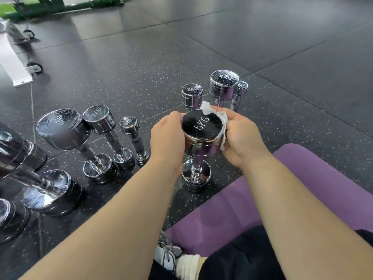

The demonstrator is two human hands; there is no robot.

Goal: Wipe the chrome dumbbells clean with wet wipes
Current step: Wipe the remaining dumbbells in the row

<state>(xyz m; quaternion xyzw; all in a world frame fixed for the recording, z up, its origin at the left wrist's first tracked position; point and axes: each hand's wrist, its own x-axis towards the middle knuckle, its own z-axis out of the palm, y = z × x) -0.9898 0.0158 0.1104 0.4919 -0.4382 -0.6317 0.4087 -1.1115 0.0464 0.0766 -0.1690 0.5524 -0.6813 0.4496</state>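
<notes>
Right at the bottom edge: grey sneaker (168,253) and white sock (188,265), dark shorts (252,257) beside them. All rest on a purple mat (302,178) laid on the speckled black rubber floor (141,67). Both bare forearms reach forward and cover much of mat and floor.

Mid-frame: 5KG dumbbell (201,128) stands upright on the floor just off the mat's edge, marked top face toward the camera. Left hand (167,138) is curled round the left rim of the top head, gripping it. Right hand (240,136) is curled round the right rim with a wet wipe (222,117) bunched under its fingers and pressed to the chrome. One corner of the wipe laps onto the top face. The hands hide the top head's side wall; handle and lower head show below, between the wrists.

Left, well apart from the hands: three upright in a close row, large dumbbell (60,128), 2KG dumbbell (99,118), small dumbbell (131,126). Bigger chrome dumbbells (20,158) crowd the left edge, partly cut off.

Behind the hands, three more upright: rear dumbbell (191,93), handle hidden by wipe and fingers; 4KG dumbbell (223,83); thin dumbbell (241,89) just beside it.

Far left: white bench on castors (12,63). Top left corner: green frame (40,7), blurred
</notes>
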